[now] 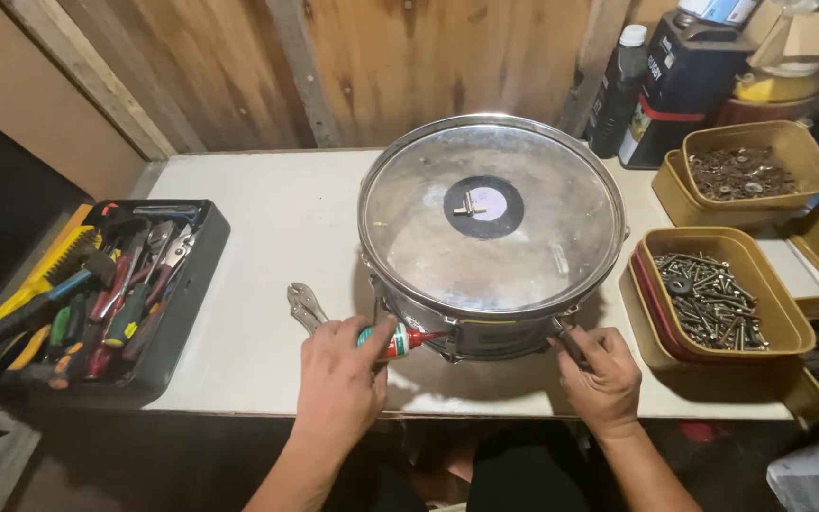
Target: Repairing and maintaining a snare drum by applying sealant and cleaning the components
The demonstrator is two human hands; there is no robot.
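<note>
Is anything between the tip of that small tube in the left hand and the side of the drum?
Nothing visible. The left hand holds the small tube with its red tip aimed at the drum shell, with no object between them. The locking pliers lie left of the hand; the right hand grips a tool at the drum's right.

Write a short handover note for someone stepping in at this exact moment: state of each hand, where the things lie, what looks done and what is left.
Left hand: holds a small red and green tube, nozzle pointed at the near side of the snare drum.
Right hand: grips a dark-handled tool against the drum's side hardware.
The drum stands head up on the white table. Locking pliers lie just left of it; a tool tray sits at far left, tubs of screws at right.
Done: cannot tell from this view.
Left: the work at the near side fittings is in progress.
</note>
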